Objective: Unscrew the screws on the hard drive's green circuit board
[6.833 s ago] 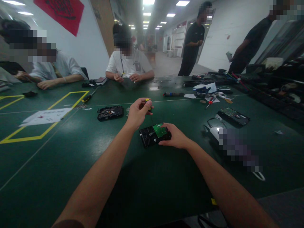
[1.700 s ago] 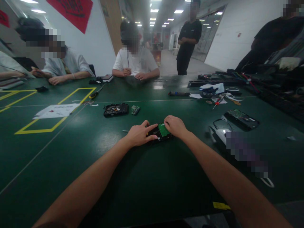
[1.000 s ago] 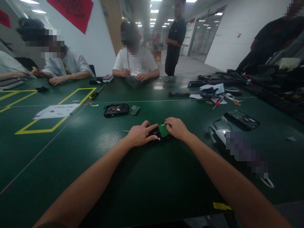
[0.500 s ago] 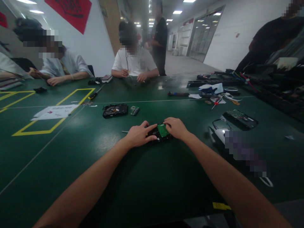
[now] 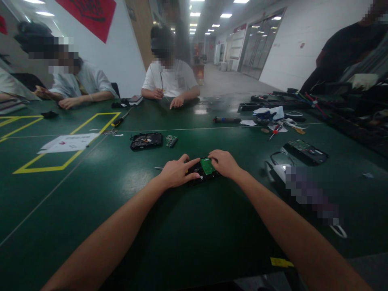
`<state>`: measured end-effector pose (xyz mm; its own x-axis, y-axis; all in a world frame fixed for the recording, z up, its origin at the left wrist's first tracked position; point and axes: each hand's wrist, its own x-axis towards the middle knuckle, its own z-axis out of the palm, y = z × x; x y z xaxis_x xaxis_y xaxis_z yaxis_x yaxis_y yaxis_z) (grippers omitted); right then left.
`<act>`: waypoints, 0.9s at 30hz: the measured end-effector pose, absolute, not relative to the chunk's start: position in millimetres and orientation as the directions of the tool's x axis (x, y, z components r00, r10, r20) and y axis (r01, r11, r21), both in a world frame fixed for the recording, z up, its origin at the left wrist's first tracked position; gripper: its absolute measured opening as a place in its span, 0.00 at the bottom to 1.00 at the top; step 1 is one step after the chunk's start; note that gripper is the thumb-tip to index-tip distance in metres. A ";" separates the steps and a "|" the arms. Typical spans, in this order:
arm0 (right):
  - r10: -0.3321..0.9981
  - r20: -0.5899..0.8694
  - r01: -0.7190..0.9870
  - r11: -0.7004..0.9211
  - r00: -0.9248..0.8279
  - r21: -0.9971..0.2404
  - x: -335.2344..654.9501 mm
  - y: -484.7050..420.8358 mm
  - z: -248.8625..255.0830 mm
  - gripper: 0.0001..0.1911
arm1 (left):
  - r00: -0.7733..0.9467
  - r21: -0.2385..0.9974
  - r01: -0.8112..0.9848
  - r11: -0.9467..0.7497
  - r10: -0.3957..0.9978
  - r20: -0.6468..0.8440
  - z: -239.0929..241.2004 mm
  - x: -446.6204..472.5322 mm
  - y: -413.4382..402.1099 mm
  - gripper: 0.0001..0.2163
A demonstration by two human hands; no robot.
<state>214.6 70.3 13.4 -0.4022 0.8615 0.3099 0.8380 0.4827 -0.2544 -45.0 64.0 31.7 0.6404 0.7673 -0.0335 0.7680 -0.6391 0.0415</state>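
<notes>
A black hard drive (image 5: pixel 198 174) with a green circuit board (image 5: pixel 207 166) on top lies on the green table (image 5: pixel 188 234) in front of me. My left hand (image 5: pixel 176 173) rests on the drive's left side, index finger stretched across it and the other fingers curled at its edge. My right hand (image 5: pixel 223 163) is curled over the board's far right corner, fingertips pressed on it. A thin metal screwdriver shaft (image 5: pixel 159 168) sticks out to the left from behind my left hand; its handle is hidden.
Beyond my hands lie an opened drive (image 5: pixel 146 140), a small loose board (image 5: pixel 171 140), a yellow-handled screwdriver (image 5: pixel 120 120) and paper (image 5: pixel 68 142) in a yellow taped box. To the right are another drive (image 5: pixel 306 148), a white device (image 5: pixel 277 169) and scattered tools (image 5: pixel 273 119). People sit opposite (image 5: pixel 169 81).
My left hand, earlier holding a screwdriver upright over the drive, has come down onto it. Over the last second both hands stay put. A standing person in black has walked left in the background.
</notes>
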 end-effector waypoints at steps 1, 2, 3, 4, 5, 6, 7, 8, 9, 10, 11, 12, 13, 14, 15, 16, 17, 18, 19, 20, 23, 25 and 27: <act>0.860 0.313 0.835 0.486 -0.404 -0.258 214.4 69.9 13.0 0.14 | 0.641 0.040 0.768 -0.639 0.767 -0.033 31.3 -44.7 63.9 0.35; 0.859 0.317 0.831 0.488 -0.403 -0.266 214.1 69.5 12.4 0.14 | 0.640 0.040 0.768 -0.639 0.767 -0.031 30.7 -44.2 63.8 0.35; 0.859 0.322 0.827 0.487 -0.397 -0.280 213.9 69.1 11.9 0.14 | 0.636 0.039 0.771 -0.635 0.771 -0.026 30.0 -43.7 63.6 0.35; 0.863 0.328 0.824 0.482 -0.386 -0.298 213.9 68.8 11.3 0.14 | 0.624 0.037 0.781 -0.623 0.781 -0.014 29.2 -43.1 63.3 0.35; 0.868 0.334 0.822 0.470 -0.367 -0.321 214.2 68.5 10.8 0.14 | 0.602 0.035 0.798 -0.602 0.798 0.004 28.6 -42.8 63.0 0.35; 0.877 0.342 0.821 0.453 -0.339 -0.348 215.1 68.4 10.5 0.15 | 0.568 0.034 0.821 -0.569 0.822 0.031 28.3 -42.7 62.8 0.35; 0.885 0.350 0.819 0.432 -0.306 -0.377 216.5 68.4 10.6 0.15 | 0.525 0.038 0.848 -0.528 0.848 0.071 28.5 -43.1 62.8 0.34; 0.894 0.358 0.818 0.409 -0.270 -0.405 218.4 68.5 11.2 0.16 | 0.474 0.051 0.874 -0.483 0.871 0.125 29.4 -43.9 62.9 0.34; 0.901 0.366 0.816 0.384 -0.231 -0.432 220.5 68.5 12.5 0.17 | 0.422 0.076 0.894 -0.442 0.886 0.193 31.1 -44.9 63.2 0.33; 0.907 0.373 0.813 0.363 -0.196 -0.456 222.6 68.1 14.7 0.17 | 0.375 0.114 0.902 -0.416 0.887 0.269 33.8 -45.9 63.7 0.32; 0.910 0.380 0.808 0.347 -0.167 -0.476 224.3 67.2 17.9 0.17 | 0.334 0.162 0.898 -0.409 0.874 0.352 37.6 -46.4 64.3 0.30; 0.908 0.397 0.803 0.335 -0.135 -0.493 225.0 65.5 22.0 0.17 | 0.304 0.215 0.879 -0.426 0.847 0.437 42.4 -46.0 65.0 0.27; 0.900 0.419 0.792 0.342 -0.120 -0.505 224.5 62.9 27.0 0.16 | 0.295 0.270 0.836 -0.478 0.806 0.513 48.1 -44.0 65.6 0.22; 0.886 0.449 0.779 0.363 -0.118 -0.511 222.4 59.3 32.6 0.15 | 0.285 0.319 0.779 -0.540 0.758 0.586 54.6 -40.1 66.0 0.16; 0.869 0.475 0.758 0.402 -0.139 -0.513 218.7 54.9 38.6 0.13 | 0.274 0.360 0.714 -0.601 0.712 0.646 61.5 -34.1 66.1 0.13; 0.851 0.496 0.727 0.450 -0.173 -0.519 213.7 49.8 44.5 0.13 | 0.260 0.391 0.648 -0.653 0.673 0.693 68.5 -26.0 65.9 0.11; 0.834 0.512 0.688 0.495 -0.206 -0.530 207.6 44.5 50.2 0.14 | 0.249 0.421 0.584 -0.694 0.647 0.721 75.3 -16.2 65.5 0.09; 0.821 0.523 0.654 0.528 -0.230 -0.541 201.1 39.2 55.3 0.16 | 0.238 0.452 0.521 -0.724 0.632 0.737 81.6 -5.2 64.9 0.09; 0.816 0.524 0.635 0.544 -0.246 -0.549 194.8 34.2 59.5 0.19 | 0.217 0.484 0.455 -0.748 0.620 0.754 87.0 6.5 64.4 0.09; 0.818 0.518 0.634 0.542 -0.249 -0.551 189.4 29.8 62.9 0.20 | 0.204 0.518 0.382 -0.765 0.617 0.760 91.3 18.0 63.9 0.09; 0.829 0.519 0.655 0.514 -0.211 -0.554 182.2 21.5 67.3 0.16 | 0.231 0.626 0.179 -0.759 0.651 0.723 97.0 45.0 64.0 0.12; 0.825 0.534 0.670 0.504 -0.186 -0.546 186.2 19.7 66.2 0.13 | 0.262 0.657 0.120 -0.744 0.662 0.702 94.8 51.8 64.2 0.15; 0.814 0.558 0.672 0.505 -0.161 -0.542 196.2 20.2 62.2 0.10 | 0.378 0.661 0.136 -0.738 0.655 0.654 88.0 47.8 62.5 0.24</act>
